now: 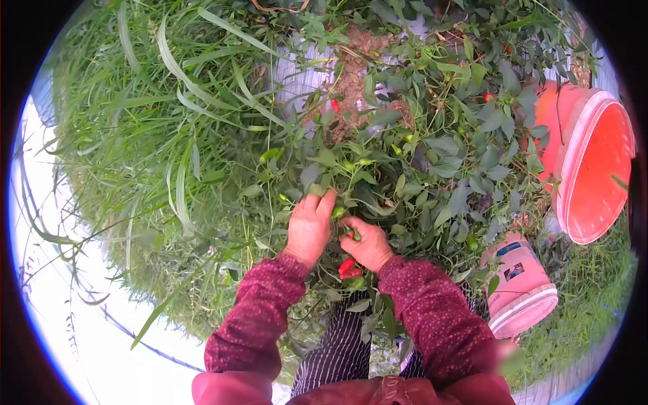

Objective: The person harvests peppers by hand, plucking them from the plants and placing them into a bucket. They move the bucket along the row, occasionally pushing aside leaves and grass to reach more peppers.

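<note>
Both hands work low among the leaves, near each other: the right hand (366, 244) has thumb and fingers closed on a small pepper (355, 235) that shows red and green, while the left hand (308, 228) reaches up with its fingertips in among stems and leaves, and I cannot tell whether it grips anything. Largest around them is the tall grass (169, 115), filling the left side, with the leafy pepper plants (449, 162) spread across the middle and right. Next come the sleeves (439, 314), dark red with pale specks, and then the large red bucket (580, 162) at the right, its wide round mouth facing the right edge of the view. Striped trousers (334, 351) show between the forearms. Below the large bucket, and near it, sits a smaller pink bucket (516, 280) with a dark picture on its side. Pale sheeting (304, 77) lies beyond the hands, next to a strip of brown soil (351, 74). Smallest are the other peppers: two red peppers (349, 268) close together just below the right hand, one lone red pepper (335, 106) by the soil, and a green pepper (337, 212) beside the left hand's fingers
</note>
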A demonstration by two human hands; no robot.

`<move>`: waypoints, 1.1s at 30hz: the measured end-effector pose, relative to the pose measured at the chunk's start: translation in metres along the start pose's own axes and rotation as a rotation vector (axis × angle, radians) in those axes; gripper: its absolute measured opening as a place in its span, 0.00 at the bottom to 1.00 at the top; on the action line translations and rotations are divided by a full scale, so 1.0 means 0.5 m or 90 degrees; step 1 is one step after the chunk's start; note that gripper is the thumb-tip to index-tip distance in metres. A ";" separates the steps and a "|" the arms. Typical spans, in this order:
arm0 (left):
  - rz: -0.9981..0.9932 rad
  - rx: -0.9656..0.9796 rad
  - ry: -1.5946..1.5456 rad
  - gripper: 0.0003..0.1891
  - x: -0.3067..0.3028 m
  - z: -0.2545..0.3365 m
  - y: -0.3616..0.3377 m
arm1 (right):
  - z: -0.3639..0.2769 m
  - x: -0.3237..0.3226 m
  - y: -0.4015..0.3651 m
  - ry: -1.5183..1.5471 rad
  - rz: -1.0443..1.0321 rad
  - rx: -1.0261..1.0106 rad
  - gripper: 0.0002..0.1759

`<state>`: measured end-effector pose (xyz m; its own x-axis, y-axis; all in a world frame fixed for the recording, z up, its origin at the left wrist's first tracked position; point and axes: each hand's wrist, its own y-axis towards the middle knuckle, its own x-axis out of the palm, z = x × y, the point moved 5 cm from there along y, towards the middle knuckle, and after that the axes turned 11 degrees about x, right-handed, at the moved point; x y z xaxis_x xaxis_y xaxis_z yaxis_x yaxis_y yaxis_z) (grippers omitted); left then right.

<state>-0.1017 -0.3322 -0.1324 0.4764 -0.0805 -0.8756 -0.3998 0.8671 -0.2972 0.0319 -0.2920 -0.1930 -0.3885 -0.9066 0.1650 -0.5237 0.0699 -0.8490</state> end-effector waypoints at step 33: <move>-0.419 0.056 0.120 0.07 0.174 0.010 0.177 | 0.127 0.007 0.016 0.093 -0.031 0.161 0.12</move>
<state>-0.0916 -0.2598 -0.2331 0.4510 -0.6810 -0.5769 -0.0045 0.6446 -0.7645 0.0747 -0.3210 -0.2311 -0.4818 -0.8359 0.2628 -0.3457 -0.0943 -0.9336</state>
